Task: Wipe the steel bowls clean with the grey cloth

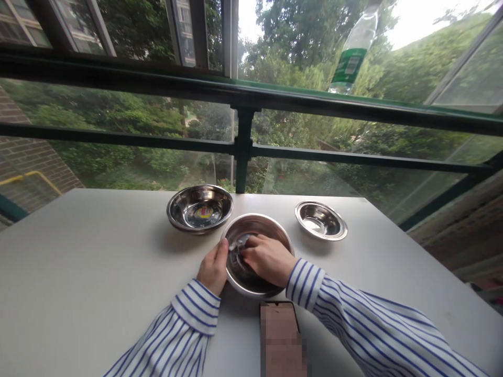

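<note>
A deep stainless steel bowl [259,224] is in the middle of the white table. My left hand [214,268] is closed on its left side, the thumb along the rim and the other fingers mostly out of sight. My right hand [271,259] reaches inside the bowl with its fingers curled near the inner wall. Whatever those fingers hold, if anything, I cannot make out; only pale, blurry marks show beside the fingertips. Behind the bowl to the left sits a wider metal basin [178,217] with a yellow and red sticker inside. A smaller metal bowl [340,232] stands to the right.
A phone [279,335] lies on the white table [98,272] just in front of the bowl. Beyond the table's far edge runs a dark green railing [157,89] with glass panels. A plastic bottle [353,57] with a green label stands on the top rail at right.
</note>
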A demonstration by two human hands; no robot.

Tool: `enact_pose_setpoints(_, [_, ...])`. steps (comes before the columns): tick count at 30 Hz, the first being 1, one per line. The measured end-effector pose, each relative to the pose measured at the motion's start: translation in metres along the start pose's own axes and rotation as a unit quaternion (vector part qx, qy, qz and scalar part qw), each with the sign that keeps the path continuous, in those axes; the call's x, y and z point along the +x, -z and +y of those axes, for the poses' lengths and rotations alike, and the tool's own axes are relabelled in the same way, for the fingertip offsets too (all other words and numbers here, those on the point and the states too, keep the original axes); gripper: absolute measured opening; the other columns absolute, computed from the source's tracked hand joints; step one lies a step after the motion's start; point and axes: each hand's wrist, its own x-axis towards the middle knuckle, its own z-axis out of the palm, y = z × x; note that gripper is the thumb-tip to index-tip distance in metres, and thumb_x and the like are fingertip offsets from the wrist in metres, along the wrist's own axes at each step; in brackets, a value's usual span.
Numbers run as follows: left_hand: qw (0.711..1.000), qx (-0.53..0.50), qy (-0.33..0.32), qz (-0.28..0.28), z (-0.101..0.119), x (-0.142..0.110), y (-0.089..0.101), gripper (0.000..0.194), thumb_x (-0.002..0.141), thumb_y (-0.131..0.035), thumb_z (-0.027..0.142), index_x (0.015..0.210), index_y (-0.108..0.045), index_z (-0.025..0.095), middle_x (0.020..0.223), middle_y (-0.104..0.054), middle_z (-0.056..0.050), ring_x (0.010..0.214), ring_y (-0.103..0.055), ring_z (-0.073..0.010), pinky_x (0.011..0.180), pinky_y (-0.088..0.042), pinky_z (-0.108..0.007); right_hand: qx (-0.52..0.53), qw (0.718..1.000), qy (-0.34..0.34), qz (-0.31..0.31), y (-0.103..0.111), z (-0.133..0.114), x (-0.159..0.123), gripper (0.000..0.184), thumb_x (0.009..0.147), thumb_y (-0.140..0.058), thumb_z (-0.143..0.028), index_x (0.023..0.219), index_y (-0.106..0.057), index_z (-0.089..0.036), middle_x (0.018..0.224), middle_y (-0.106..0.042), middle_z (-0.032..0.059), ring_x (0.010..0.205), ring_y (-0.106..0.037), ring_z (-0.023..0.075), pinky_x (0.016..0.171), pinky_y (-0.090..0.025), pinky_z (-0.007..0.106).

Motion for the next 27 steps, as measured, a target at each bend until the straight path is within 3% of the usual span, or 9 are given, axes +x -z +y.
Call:
enact_pose_setpoints(4, [1.0,-0.001,-0.009,-0.001,0.0,0.002,0.001,0.062,0.081,-0.032,0.058,0.103,-0.064,0.009,0.104,-0.067,-0.015,0.102,-0.057,-0.0274,0.091,-0.04,-0.037,-0.001,0.999,0.052,-0.016,0.0,-0.014,0.003,0.024,0.089,-0.041,-0.028,0.081,-0.063,-0.021,0.088,-0.058,0.0028,0.078,-0.05,0.0142,0.07,-0.038,0.025])
enact_pose_setpoints(8, [1.0,0.006,-0.01,-0.002,0.003,0.0,0.0,0.061,0.082,-0.034,0.057,0.107,-0.063,0.01,0.108,-0.066,-0.014,0.107,-0.055,-0.027,0.094,-0.039,-0.036,-0.026,1.0,-0.01,0.005,0.003,-0.003,0.013,0.019,0.086,-0.044,-0.022,0.092,-0.061,-0.018,0.094,-0.058,0.0075,0.086,-0.05,0.0199,0.068,-0.038,0.03])
enact_pose_setpoints(14, [1.0,0.002,0.007,0.002,0.002,-0.001,-0.001,0.061,0.081,-0.035,0.057,0.107,-0.063,0.01,0.105,-0.066,-0.016,0.106,-0.056,-0.0299,0.09,-0.041,-0.041,-0.041,0.993,-0.112,0.019,-0.002,0.01,0.017,0.02,0.084,-0.042,-0.015,0.088,-0.061,-0.011,0.089,-0.056,0.0135,0.081,-0.054,0.0211,0.067,-0.04,0.031])
enact_pose_setpoints(17, [1.0,0.004,0.003,0.003,0.001,0.0,0.0,0.061,0.08,-0.035,0.058,0.106,-0.064,0.01,0.104,-0.067,-0.015,0.105,-0.056,-0.0292,0.091,-0.041,-0.04,-0.022,0.997,-0.072,0.013,-0.003,-0.001,0.019,0.02,0.085,-0.043,-0.018,0.087,-0.062,-0.012,0.09,-0.058,0.0111,0.082,-0.054,0.0194,0.07,-0.04,0.029])
enact_pose_setpoints(23, [1.0,0.0,0.006,0.03,-0.002,0.001,0.0,0.064,0.081,-0.033,0.058,0.104,-0.063,0.007,0.107,-0.065,-0.016,0.105,-0.056,-0.0283,0.092,-0.039,-0.038,0.019,0.995,0.094,-0.041,0.005,-0.013,0.008,0.015,0.082,-0.051,-0.021,0.077,-0.065,-0.021,0.087,-0.062,-0.0002,0.074,-0.054,0.0106,0.066,-0.038,0.021])
enact_pose_setpoints(27, [1.0,-0.013,-0.004,0.013,-0.003,0.003,-0.001,0.064,0.081,-0.033,0.058,0.102,-0.064,0.007,0.104,-0.066,-0.016,0.102,-0.057,-0.028,0.091,-0.039,-0.037,-0.002,0.995,0.089,-0.037,0.008,-0.011,0.009,0.018,0.084,-0.047,-0.022,0.082,-0.064,-0.02,0.092,-0.062,0.0031,0.079,-0.053,0.0141,0.067,-0.039,0.025])
